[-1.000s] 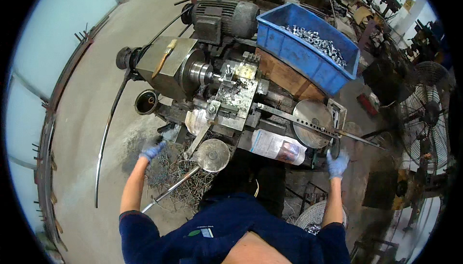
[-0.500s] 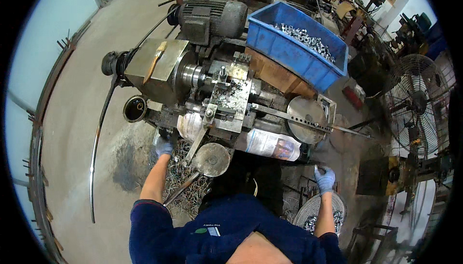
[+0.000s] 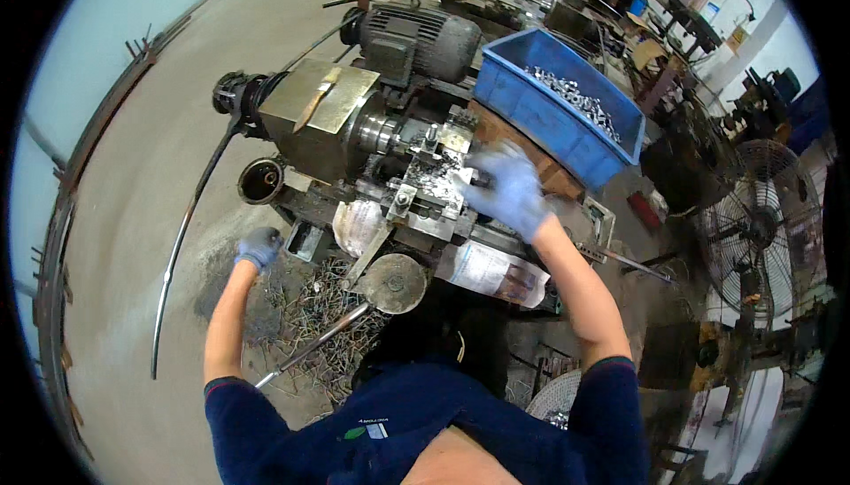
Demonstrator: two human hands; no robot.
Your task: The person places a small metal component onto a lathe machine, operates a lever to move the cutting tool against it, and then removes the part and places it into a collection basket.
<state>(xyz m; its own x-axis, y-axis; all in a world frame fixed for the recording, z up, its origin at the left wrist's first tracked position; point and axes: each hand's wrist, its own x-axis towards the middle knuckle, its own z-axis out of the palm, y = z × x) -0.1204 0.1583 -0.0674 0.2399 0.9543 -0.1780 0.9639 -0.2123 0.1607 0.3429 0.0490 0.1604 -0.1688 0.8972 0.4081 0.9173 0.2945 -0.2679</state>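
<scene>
My left hand (image 3: 258, 248), in a grey-blue glove with darkened fingertips, is beside a small metal box (image 3: 307, 242) at the lathe's lower left. Its fingers are curled; whatever they may hold is hidden. My gloved right hand (image 3: 512, 191) hovers at the right side of the chip-covered tool slide (image 3: 438, 179). Motion blurs it, but thumb and fingers look spread, with nothing visible between them. Left of the slide, the shiny spindle chuck (image 3: 379, 134) projects from the headstock. A brush (image 3: 317, 100) lies on the headstock cover (image 3: 354, 88).
Behind the slide stands a blue bin (image 3: 558, 122) of small metal parts. A round disc on a lever (image 3: 396, 284) juts toward me. Metal shavings (image 3: 328, 325) litter the floor. A motor (image 3: 421, 42) sits behind the headstock; a caged fan (image 3: 757, 219) stands right.
My right hand has risen from the lower right, beside the round basket, to the tool slide. My left hand has moved out leftward from under the lathe's edge. The view has shifted slightly.
</scene>
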